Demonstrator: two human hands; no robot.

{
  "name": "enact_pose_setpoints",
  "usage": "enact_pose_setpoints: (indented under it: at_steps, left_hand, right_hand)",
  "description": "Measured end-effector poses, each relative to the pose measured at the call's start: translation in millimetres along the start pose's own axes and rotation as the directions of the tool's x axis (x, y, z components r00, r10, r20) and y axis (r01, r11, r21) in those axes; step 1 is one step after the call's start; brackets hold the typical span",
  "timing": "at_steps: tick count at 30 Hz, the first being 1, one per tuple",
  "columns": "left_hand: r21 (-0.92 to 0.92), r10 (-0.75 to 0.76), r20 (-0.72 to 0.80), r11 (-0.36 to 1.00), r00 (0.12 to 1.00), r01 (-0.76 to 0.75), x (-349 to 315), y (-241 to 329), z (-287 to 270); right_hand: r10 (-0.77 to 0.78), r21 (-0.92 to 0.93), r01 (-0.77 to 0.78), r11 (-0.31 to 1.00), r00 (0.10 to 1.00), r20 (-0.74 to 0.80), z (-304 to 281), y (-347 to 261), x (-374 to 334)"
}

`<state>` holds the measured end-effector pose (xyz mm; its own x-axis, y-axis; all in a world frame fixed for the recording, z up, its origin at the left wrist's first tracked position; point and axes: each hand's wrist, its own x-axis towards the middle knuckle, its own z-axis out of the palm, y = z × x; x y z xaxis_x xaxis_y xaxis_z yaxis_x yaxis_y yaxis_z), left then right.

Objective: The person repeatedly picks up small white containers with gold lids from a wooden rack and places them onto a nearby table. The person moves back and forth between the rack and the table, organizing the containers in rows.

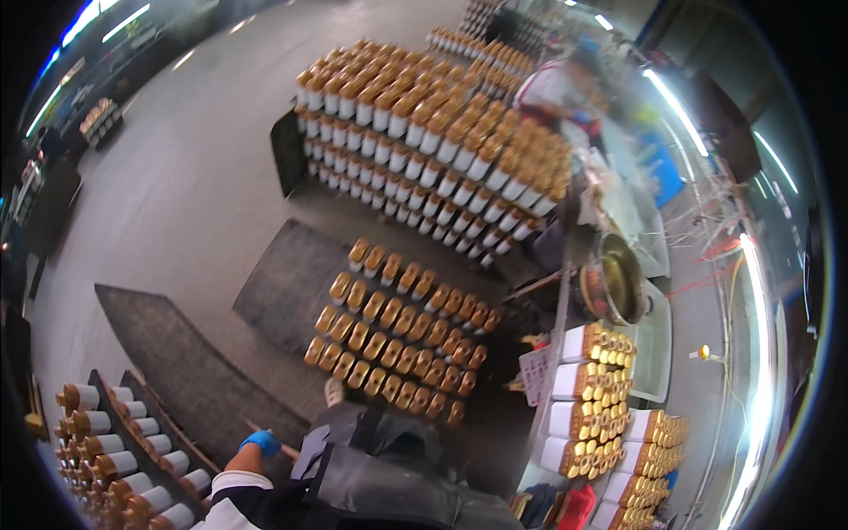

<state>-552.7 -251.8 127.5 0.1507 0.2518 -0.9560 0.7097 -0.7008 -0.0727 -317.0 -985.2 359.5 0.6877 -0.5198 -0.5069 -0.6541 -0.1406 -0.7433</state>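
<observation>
My left hand [260, 442], in a blue glove, is at the lower left beside my dark apron [380, 481]. Its fingers look closed around a thin brown wooden stick [289, 452], whose other end shows just past the glove. My right hand is out of view. Ahead of me, rows of white vessels with shiny copper-gold tops [380, 340] stand low down on a dark board [287, 283]. A long dark board [177, 344] lies on the floor left of them, close to my left hand.
A tall multi-layer stack of similar vessels [424, 124] stands farther ahead. More vessels [97, 442] fill a rack at lower left. On the right are a bench with vessels lying sideways [583, 402], a round metal basin [621, 281] and a pale tub [654, 344]. A co-worker [561, 88] stands beyond.
</observation>
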Motion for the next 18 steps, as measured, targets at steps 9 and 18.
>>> enact_pose_setpoints:
  at_steps: [9,18]
  left_hand:
    - [-0.456,0.118,-0.549,0.787,0.827,-0.415,-38,35,-94]
    - [-0.633,0.03,-0.528,0.652,0.849,-0.416,-124,72,-145]
  right_hand:
    - [-0.355,-0.578,0.601,0.552,0.796,0.489,145,-81,-50]
    - [-0.292,-0.329,0.708,0.625,0.603,0.743,299,-123,-3]
